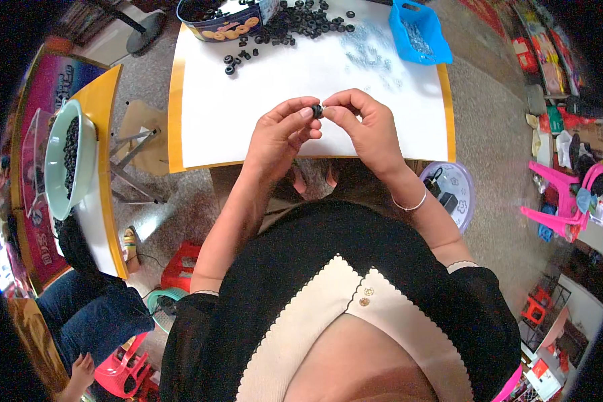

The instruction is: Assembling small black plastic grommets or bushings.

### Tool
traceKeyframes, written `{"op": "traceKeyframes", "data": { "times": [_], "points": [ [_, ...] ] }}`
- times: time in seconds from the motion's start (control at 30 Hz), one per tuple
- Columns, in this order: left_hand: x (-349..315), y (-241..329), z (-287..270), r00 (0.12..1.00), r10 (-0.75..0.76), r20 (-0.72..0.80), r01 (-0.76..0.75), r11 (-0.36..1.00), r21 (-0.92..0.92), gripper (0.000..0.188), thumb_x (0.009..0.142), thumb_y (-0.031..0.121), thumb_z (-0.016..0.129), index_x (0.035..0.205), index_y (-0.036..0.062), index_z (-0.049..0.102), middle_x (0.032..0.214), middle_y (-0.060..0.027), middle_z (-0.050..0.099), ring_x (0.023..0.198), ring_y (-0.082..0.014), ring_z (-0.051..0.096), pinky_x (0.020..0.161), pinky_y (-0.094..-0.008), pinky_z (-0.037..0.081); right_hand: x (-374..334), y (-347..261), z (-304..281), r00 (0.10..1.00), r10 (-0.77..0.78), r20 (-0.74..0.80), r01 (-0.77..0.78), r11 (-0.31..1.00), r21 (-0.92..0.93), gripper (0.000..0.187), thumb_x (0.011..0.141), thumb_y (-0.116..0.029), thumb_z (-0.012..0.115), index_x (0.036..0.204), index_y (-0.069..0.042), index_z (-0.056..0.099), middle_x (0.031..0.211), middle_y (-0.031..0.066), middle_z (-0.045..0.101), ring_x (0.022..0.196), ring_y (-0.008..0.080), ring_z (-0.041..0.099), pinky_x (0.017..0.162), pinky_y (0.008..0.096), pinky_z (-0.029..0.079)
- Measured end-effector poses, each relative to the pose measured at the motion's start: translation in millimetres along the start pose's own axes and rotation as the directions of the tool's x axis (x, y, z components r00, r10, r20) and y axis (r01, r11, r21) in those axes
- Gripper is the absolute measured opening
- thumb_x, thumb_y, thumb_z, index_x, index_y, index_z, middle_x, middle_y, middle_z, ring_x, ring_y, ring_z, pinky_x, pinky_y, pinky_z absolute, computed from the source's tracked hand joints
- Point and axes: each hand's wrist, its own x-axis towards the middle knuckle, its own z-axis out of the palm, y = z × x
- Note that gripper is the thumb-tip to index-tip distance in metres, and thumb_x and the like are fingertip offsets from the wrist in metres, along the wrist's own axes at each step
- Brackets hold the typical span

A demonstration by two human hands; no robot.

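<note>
My left hand (275,137) pinches a small round black part (317,111) between thumb and fingertips, over the near half of the white tabletop (248,107). My right hand (368,127) meets it from the right, thumb and forefinger pressed together at the part's side. Whatever those fingertips hold is too small to make out. Beyond the hands lies a heap of similar black parts (308,23), with a few strays (230,65) toward the left. Tiny clear pieces (368,57) are scattered on the far right of the table.
A round dark blue tin (231,28) holds more black parts at the back left. The blue tray (430,48) at the back right contains clear pieces. Left stands another table with a pale green basin (77,187); a person sits beside it. A purple-rimmed tub (469,194) is low on the right.
</note>
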Motion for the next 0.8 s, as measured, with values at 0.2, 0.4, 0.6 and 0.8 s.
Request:
{"op": "traceKeyframes", "data": {
  "times": [0.2,0.4,0.6,0.8],
  "points": [
    [-0.3,0.1,-3.3,0.999,-0.008,0.035,0.005,0.998,0.067,0.024,0.084,0.007,0.057,0.105,-0.0041,0.058,0.085,-0.0099,0.062,0.072,-0.0146,0.059,0.066,-0.0248,0.051,5.8,1.8,-6.0,0.996,-0.088,0.036,0.093,0.973,-0.211,0.015,0.075,-0.014,0.065,0.082,-0.001,0.061,0.078,0.0031,0.06,0.07,0.0093,0.053,0.063,0.0247,0.044],
    [-1.0,6.0,-22.6,0.997,-0.055,0.063,0.053,0.998,0.032,0.023,0.084,0.007,0.056,0.106,-0.0031,0.056,0.087,-0.0106,0.06,0.071,-0.0153,0.058,0.069,-0.0248,0.05,36.5,2.1,-7.0,0.854,0.248,0.458,-0.284,0.959,0.011,0.016,0.077,-0.012,0.064,0.088,-0.005,0.054,0.079,-0.0008,0.056,0.077,0.0077,0.051,0.073,0.0221,0.041],
    [5.8,11.1,-45.4,0.997,0.063,-0.052,-0.071,0.979,-0.192,0.03,0.086,0.007,0.054,0.114,-0.0039,0.049,0.099,-0.0149,0.055,0.078,-0.0154,0.057,0.07,-0.0229,0.051,117.5,24.8,33.2,0.962,-0.216,0.164,0.259,0.911,-0.32,0.016,0.077,-0.017,0.061,0.083,-0.003,0.059,0.078,0.0036,0.059,0.073,0.0141,0.054,0.067,0.0273,0.043],
    [4.4,15.2,-56.1,0.994,0.09,-0.069,-0.104,0.968,-0.23,0.025,0.086,0.003,0.052,0.111,-0.0026,0.053,0.096,-0.0132,0.059,0.081,-0.0151,0.059,0.075,-0.0242,0.052,152.7,46.9,76.8,0.904,-0.41,0.126,0.376,0.615,-0.693,0.016,0.076,-0.019,0.059,0.083,-0.004,0.062,0.082,0.0116,0.061,0.082,0.0293,0.057,0.073,0.04,0.044]
  ]
}}
